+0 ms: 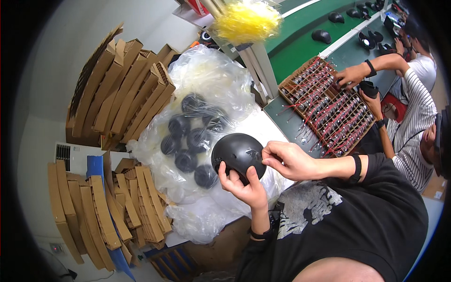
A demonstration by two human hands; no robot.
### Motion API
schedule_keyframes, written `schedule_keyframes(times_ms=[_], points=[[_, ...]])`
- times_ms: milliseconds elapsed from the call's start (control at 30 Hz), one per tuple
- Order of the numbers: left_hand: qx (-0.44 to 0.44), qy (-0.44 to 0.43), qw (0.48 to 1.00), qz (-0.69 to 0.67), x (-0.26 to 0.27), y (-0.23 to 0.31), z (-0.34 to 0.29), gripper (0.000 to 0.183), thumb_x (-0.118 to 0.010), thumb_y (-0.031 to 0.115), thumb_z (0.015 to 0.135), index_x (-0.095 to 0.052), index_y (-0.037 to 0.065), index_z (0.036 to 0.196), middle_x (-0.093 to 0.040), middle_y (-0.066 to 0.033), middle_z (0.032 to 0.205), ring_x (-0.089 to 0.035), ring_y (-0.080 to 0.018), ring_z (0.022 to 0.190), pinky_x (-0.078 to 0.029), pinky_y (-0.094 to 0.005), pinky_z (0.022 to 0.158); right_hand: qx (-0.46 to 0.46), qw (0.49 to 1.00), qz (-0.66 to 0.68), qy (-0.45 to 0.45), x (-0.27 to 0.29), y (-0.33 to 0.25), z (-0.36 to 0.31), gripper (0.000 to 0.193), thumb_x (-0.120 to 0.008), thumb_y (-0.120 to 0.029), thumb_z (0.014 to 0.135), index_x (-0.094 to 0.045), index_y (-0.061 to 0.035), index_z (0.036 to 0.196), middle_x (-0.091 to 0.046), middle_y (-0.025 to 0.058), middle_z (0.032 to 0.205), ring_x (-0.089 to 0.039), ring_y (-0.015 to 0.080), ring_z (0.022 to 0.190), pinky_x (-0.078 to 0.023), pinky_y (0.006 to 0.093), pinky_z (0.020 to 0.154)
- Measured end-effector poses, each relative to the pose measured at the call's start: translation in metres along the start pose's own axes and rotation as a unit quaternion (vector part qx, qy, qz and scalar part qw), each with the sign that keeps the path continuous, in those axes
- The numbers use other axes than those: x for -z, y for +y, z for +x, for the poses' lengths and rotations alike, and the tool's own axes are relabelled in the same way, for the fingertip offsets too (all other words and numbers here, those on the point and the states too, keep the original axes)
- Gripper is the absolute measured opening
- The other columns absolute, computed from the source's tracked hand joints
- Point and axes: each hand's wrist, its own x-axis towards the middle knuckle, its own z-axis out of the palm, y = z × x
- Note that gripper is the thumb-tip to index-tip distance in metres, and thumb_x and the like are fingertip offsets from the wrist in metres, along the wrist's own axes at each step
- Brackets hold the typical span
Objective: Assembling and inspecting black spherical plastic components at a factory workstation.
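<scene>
My left hand (243, 191) clamps thumb and fingers on a smooth, rounded black shell (236, 151) before crumpled clear plastic sheeting (195, 223), while my right hand (292, 160) sets curled fingers close together at its right edge, whether gripping it I cannot tell

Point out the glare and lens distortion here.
In the head view, soft highlights sit on the black domed shell; in the head view, glare streaks the clear plastic sheeting; also in the head view, the cardboard partitions look bowed near the rim, and the corners go black.
</scene>
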Motion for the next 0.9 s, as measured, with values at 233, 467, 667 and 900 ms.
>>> schedule_keyframes(times_ms=[233,467,667,900], points=[[-0.131,-0.019,0.957,0.258,0.006,-0.024,0.001,0.057,-0.061,0.021,0.088,-0.03,0.001,0.132,-0.056,-0.0198,0.105,-0.057,-0.0262,0.098,-0.044,-0.0345,0.085,-0.094,0.985,0.119,-0.08,0.001,0.02,0.002,0.014,-0.053,-0.013,0.091,-0.048,-0.0013,0.086,-0.046,0.0046,0.067,-0.044,0.0126,0.062,-0.041,0.0284,0.059],[-0.06,0.002,0.994,0.086,-0.002,-0.024,0.001,0.057,-0.061,0.021,0.088,-0.03,0.001,0.131,-0.055,-0.0219,0.106,-0.058,-0.027,0.098,-0.046,-0.0337,0.083,0.03,0.999,0.015,-0.024,-0.001,0.025,-0.003,0.009,-0.057,-0.004,0.085,-0.048,-0.0011,0.087,-0.051,0.0105,0.086,-0.052,0.0217,0.078,-0.043,0.0325,0.071],[-0.039,-0.011,0.989,0.14,-0.001,-0.021,0.002,0.056,-0.061,0.019,0.087,-0.031,0.002,0.131,-0.054,-0.0241,0.109,-0.058,-0.0271,0.098,-0.046,-0.0343,0.082,0.132,0.987,-0.066,0.067,-0.003,0.022,0.001,0.013,-0.06,-0.001,0.08,-0.049,-0.0003,0.086,-0.052,0.0123,0.087,-0.053,0.0304,0.082,-0.043,0.0372,0.074],[-0.053,0.007,0.966,0.252,-0.005,-0.021,0.006,0.055,-0.064,0.019,0.085,-0.036,0.003,0.13,-0.045,-0.0235,0.118,-0.06,-0.0267,0.096,-0.046,-0.035,0.083,-0.029,0.997,0.067,0.016,-0.006,0.028,0.001,0.01,-0.057,0.0,0.084,-0.048,-0.0001,0.088,-0.052,0.0082,0.082,-0.053,0.0163,0.075,-0.044,0.0288,0.068]])
